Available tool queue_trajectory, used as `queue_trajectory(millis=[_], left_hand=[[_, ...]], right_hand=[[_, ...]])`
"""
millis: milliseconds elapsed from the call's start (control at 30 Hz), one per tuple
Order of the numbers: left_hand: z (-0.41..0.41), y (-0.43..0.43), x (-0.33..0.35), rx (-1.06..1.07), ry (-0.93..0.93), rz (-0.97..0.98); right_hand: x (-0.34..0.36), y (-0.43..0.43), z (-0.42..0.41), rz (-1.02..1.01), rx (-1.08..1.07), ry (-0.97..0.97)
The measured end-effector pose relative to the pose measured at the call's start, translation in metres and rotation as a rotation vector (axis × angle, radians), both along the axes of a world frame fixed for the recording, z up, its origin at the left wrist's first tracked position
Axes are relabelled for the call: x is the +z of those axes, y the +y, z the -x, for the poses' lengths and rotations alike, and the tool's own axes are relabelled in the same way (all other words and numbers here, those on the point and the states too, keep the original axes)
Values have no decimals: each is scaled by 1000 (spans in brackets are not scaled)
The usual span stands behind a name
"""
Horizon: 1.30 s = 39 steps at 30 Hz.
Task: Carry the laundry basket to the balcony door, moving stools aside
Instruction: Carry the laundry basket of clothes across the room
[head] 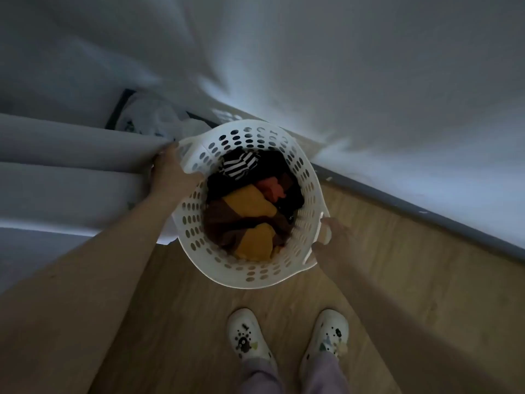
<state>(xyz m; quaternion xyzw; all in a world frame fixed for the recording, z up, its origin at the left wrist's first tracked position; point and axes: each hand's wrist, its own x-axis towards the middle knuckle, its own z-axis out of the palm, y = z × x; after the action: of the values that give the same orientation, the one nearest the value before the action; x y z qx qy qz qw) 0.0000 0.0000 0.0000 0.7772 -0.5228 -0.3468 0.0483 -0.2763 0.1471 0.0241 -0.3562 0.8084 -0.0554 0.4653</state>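
Note:
A round white laundry basket point(250, 268) with oval holes is in front of me, over the wooden floor. It is full of clothes point(247, 211) in yellow, brown, red, black and stripes. My left hand point(170, 172) grips the handle on its left rim. My right hand point(333, 243) holds the handle on its right rim. No stool is in view.
Grey curtain folds point(71, 172) hang at the left, right against the basket. A pale wall or curtain point(397, 95) fills the right, with a dark baseboard point(412, 203) running diagonally. A white bag point(159, 118) lies behind the basket. My feet in white clogs point(287, 334) stand on the floor.

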Motion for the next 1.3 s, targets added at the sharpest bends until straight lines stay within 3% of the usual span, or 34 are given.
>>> queue_trajectory(millis=[100,267,467,867,1300], left_hand=[[3,-1,1,47,39,67],[3,-4,6,131,29,-51],[25,35,23,187,171,-82],[91,64,168,38,417,-79],[222,148,335,-49,590,-108]], right_hand=[[-8,-3,-3,-76,-155,-135],[-12,-6,-5,-95,-342,-231],[10,4,-11,-62,-417,-287],[154,60,51,130,-750,-167],[329,203,138,378,-1039,86]])
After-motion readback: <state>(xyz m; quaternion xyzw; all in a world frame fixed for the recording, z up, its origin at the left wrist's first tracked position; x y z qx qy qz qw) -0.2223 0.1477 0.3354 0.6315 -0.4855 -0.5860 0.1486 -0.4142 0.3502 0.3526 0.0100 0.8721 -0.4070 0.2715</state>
